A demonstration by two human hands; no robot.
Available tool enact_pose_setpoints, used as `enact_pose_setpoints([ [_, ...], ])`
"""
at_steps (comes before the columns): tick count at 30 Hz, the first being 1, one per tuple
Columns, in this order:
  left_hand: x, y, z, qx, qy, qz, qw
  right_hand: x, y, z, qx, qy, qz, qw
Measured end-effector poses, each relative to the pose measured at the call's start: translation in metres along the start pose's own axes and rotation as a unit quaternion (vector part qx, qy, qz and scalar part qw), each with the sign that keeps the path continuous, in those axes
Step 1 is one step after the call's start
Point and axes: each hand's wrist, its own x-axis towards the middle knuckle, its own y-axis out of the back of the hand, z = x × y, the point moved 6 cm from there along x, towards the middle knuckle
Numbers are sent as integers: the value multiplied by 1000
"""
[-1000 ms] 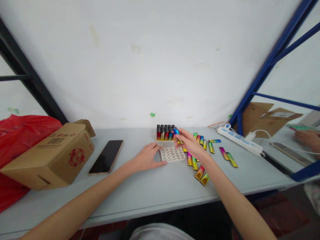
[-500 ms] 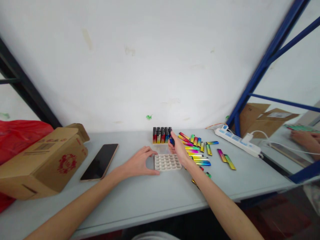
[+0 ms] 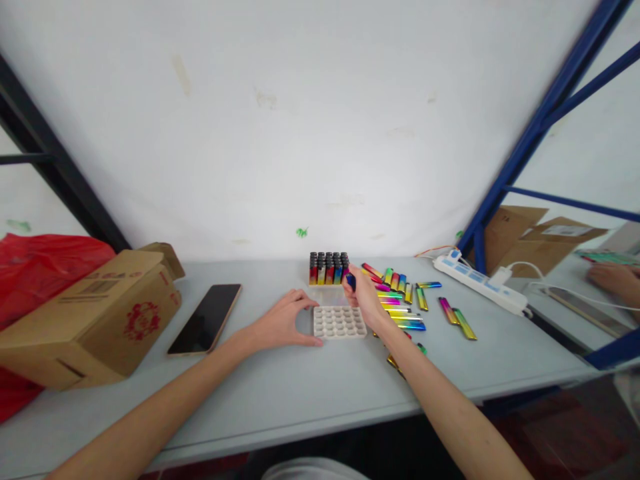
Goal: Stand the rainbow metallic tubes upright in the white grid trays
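Observation:
A white tray (image 3: 340, 323) with rows of round hollows lies on the grey table. My left hand (image 3: 290, 320) is at its left edge, thumb and fingers spread apart around the corner side. Above the tray's right part, my right hand (image 3: 364, 293) is closed on a dark blue lighter (image 3: 351, 281). Behind the tray, several lighters with black tops (image 3: 329, 268) stand upright in tight rows in a clear-edged holder. Loose shiny multicoloured lighters (image 3: 400, 311) lie to the right of my right hand, some partly hidden by my forearm.
A black phone (image 3: 206, 319) and a cardboard box (image 3: 95, 320) beside a red bag (image 3: 55, 260) are on the left. A white power strip (image 3: 480, 285) with cables lies at the right. Beyond the blue frame (image 3: 530, 137) are another person's hand (image 3: 613, 277) and open cardboard.
The whole view has shifted slightly, moving the table's things a little to the right in the picture. Both hands keep nearly the same place beside and above the tray.

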Motion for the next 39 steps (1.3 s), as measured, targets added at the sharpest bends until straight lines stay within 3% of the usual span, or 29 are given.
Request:
enact_pose_setpoints([
  [3,0,1,-2,-6,-6,8,1000,-1,2,1,3,0,28,1000],
  [6,0,0,-3,-7,-11,10,1000,-2,1,0,11,5,19,1000],
  [15,2,-2,-3,-5,-4,10,1000,-6,3,-4,-60,61,-61,994],
  [21,3,-1,1,-5,-9,3,1000,-12,3,-17,-203,198,-63,957],
  [28,5,-2,-2,-22,-8,1,1000,-14,-9,-8,-240,206,-98,943],
  [39,7,-3,-4,-29,-6,13,999,-20,-16,-12,-362,284,-116,880],
])
